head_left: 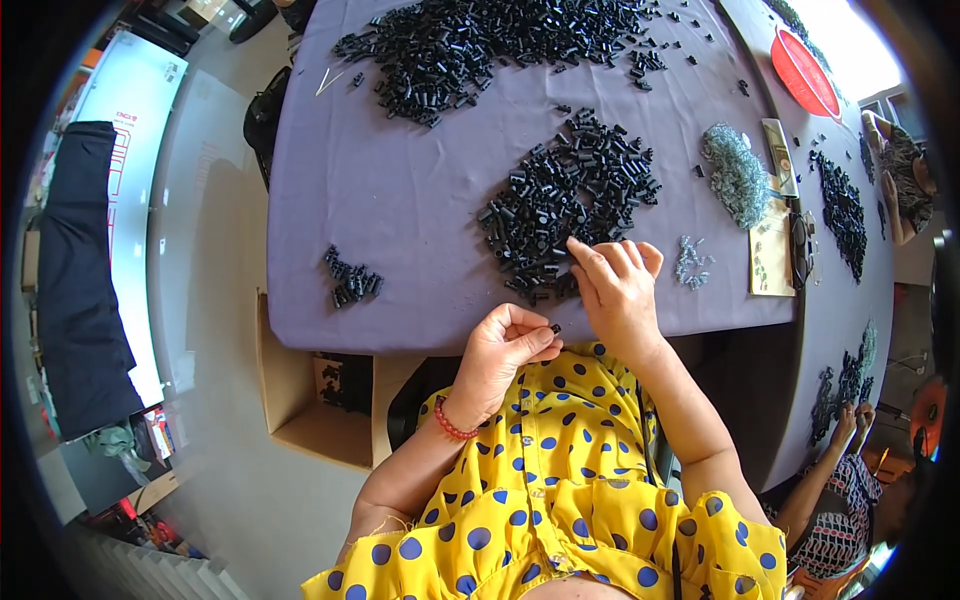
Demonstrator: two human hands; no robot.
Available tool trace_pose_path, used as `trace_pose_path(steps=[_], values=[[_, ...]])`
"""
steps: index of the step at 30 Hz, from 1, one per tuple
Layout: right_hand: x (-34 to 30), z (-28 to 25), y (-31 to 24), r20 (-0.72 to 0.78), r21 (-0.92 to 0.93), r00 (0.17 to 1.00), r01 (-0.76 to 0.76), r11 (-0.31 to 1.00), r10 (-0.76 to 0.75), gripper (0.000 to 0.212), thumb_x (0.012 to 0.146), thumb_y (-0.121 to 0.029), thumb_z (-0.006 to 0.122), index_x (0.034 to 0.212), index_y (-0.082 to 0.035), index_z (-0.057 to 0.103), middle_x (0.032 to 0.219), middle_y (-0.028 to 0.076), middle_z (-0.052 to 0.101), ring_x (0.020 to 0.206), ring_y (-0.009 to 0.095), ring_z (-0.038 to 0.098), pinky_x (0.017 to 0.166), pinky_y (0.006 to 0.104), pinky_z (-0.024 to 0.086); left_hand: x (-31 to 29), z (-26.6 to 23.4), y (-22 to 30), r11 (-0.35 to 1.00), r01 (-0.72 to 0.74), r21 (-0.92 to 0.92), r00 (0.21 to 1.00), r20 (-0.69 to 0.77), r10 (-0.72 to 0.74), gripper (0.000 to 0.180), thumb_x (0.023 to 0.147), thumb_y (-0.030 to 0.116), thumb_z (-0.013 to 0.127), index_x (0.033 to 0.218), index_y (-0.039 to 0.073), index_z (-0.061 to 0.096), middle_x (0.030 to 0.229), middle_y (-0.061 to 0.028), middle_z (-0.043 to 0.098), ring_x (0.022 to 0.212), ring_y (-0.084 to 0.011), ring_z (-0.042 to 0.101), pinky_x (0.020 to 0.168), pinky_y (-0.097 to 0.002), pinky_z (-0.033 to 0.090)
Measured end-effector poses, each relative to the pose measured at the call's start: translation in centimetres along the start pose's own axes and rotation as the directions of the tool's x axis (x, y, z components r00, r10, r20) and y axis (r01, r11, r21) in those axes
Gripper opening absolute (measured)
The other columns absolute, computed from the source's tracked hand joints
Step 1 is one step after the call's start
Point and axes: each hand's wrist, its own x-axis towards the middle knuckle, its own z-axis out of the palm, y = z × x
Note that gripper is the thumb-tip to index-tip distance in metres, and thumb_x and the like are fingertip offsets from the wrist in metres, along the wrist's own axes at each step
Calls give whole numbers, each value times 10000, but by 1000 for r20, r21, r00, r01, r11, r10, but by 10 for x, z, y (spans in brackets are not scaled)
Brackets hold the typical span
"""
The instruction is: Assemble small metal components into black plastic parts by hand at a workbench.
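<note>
My left hand [503, 352] is by the table's near edge, thumb and forefinger pinching a small black cylindrical piece [556, 329]. To its right, my right hand [618, 292] reaches over the near side of a pile of small black cylindrical pieces [545, 205]. Its forefinger is stretched toward the pile, the thumb sits apart from it, and the other fingers bend loosely. Nothing shows between those fingers. Right of this hand lies a little cluster of tiny silvery-grey pieces [692, 262]. A smaller group of black pieces [352, 279] lies off to the left.
A large heap of black pieces [480, 45] covers the far side. On the right are a silvery-grey tangled heap [737, 172], a notepad [770, 250], eyeglasses [803, 245] and a red basket [805, 72]. Other people work further right. A cardboard box [320, 435] stands below the near-left edge.
</note>
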Motion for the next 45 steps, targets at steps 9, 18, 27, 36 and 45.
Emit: trace_pose_path(steps=[9,18,27,36,45], values=[[-16,11,-7,102,141,989,93,986,-108,224,784,-131,788,982,-161,687,900,-19,602,892,189,576,940,442,323,-4,-1,5,999,10,32,999,45,-11,82,985,22,654,1050,6,605,995,-90,697,928,-184,722,882,-304,606],[-17,13,-10,213,-1,956,205,979,-200,225,839,-201,708,1056,-148,686,968,-14,582,983,192,558,978,458,299,-7,0,4,995,-11,96,997,71,4,74,982,5,651,1038,1,602,989,-90,694,918,-173,721,858,-279,602],[-6,-17,-7,38,376,999,-42,926,30,199,837,-29,736,1006,-115,676,862,-27,676,792,162,643,896,369,360,-4,-4,9,1000,-9,26,998,63,7,90,969,15,673,1033,19,610,980,-91,710,913,-190,731,859,-298,608],[-14,-34,-12,550,825,764,-559,-79,336,198,992,-69,665,1173,-2,707,989,46,736,867,98,680,795,241,560,0,12,17,998,-40,-56,998,44,43,88,983,36,659,1064,36,624,1006,-109,726,920,-208,736,865,-329,611],[-20,-30,-13,564,819,728,-551,-158,389,174,963,-48,695,1127,-8,738,988,31,738,841,89,670,803,241,550,-2,22,22,994,-107,-19,994,23,107,79,990,31,648,1060,25,615,1005,-108,722,926,-203,734,858,-318,611]])
